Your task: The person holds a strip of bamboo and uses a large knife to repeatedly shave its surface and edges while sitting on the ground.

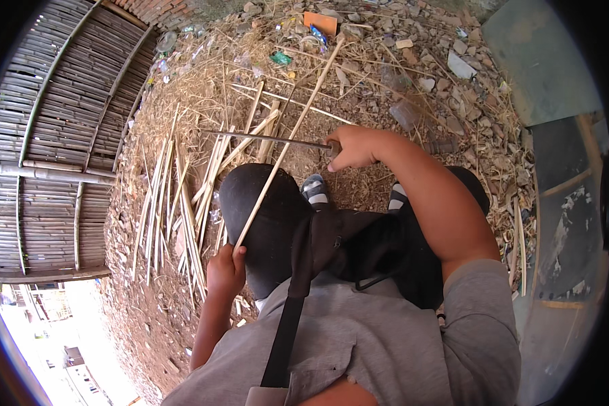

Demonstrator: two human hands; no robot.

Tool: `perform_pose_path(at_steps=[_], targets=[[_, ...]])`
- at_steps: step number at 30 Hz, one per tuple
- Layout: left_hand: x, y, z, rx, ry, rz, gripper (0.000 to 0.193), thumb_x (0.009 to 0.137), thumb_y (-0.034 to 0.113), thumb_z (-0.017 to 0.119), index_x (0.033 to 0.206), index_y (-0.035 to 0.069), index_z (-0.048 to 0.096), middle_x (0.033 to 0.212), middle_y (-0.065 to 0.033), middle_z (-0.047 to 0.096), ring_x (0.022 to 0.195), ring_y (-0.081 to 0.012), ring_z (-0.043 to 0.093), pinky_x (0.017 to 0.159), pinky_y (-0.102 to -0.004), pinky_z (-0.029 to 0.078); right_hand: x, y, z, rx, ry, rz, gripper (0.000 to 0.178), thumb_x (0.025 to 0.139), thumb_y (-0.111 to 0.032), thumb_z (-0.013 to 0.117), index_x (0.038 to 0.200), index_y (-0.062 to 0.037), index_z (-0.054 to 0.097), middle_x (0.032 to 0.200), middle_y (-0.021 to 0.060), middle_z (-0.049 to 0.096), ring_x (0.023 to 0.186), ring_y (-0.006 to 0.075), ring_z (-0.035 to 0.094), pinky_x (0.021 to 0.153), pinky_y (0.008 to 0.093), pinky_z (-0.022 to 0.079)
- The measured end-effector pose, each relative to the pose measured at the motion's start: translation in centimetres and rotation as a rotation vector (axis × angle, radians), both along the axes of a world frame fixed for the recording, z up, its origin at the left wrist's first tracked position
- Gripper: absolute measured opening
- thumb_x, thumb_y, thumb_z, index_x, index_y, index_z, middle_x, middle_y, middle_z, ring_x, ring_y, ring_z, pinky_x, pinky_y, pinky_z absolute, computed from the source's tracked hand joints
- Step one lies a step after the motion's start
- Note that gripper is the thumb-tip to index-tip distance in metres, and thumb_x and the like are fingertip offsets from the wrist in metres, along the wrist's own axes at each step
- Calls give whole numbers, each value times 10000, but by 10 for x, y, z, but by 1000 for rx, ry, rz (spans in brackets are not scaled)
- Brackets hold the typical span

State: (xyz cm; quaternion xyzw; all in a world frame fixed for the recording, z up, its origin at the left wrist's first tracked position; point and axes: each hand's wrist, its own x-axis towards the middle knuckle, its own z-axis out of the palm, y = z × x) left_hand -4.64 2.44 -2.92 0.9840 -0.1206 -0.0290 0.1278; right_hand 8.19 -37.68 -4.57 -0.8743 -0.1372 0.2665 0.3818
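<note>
A long pale bamboo strip (266,190) slants from beside my left knee up and away to the far ground. My left hand (225,271) is closed round its near end, thumb along the strip. In my right hand (356,145) is a long, narrow-bladed knife (310,143), gripped by its brown handle. The blade points left and crosses the strip around its middle; whether it touches the strip I cannot tell. Both hands are on either side of my dark-clad left knee (264,203), over which the strip passes.
Several split bamboo strips (157,203) lie in a loose pile on the left. A bamboo slat wall (61,88) stands beyond it. Straw, stones and litter cover the ground, with a clear plastic container (404,115) and an orange piece (320,23). Grey panels (545,61) border the right.
</note>
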Motion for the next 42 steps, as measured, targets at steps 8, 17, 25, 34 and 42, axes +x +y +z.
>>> perform_pose_path(at_steps=[8,17,25,34,42], targets=[[5,-14,5,84,-46,22,396,992,379,558,798,36,519,664,-249,598,639,-481,599,572,-564,448,9,-23,-11,-160,-129,-46,456,744,-263,779,1121,-22,693,919,181,714,926,315,697,814,406,537],[-2,-6,2,43,42,12,426,1003,393,534,804,17,528,672,-260,599,658,-493,598,586,-576,437,0,-17,-18,-153,-145,-66,355,732,-248,739,1004,-22,696,887,187,700,853,336,685,764,440,533],[-5,-5,6,73,47,59,456,1010,415,519,795,13,520,675,-272,591,669,-504,590,590,-577,428,1,-1,5,-125,-209,-52,576,738,-285,766,1210,24,650,1006,210,705,911,345,685,809,419,537],[-4,-6,9,103,18,50,411,1000,392,545,813,26,535,688,-242,607,678,-470,611,595,-569,434,10,-30,1,-107,-228,-263,389,759,-274,706,1061,-28,691,945,183,702,864,300,677,755,435,530],[5,-10,27,146,86,49,443,991,408,560,789,15,530,679,-248,600,689,-477,604,616,-566,442,13,-57,-23,-208,-112,-363,264,787,-208,635,967,-22,686,864,188,698,782,309,683,706,427,531]])
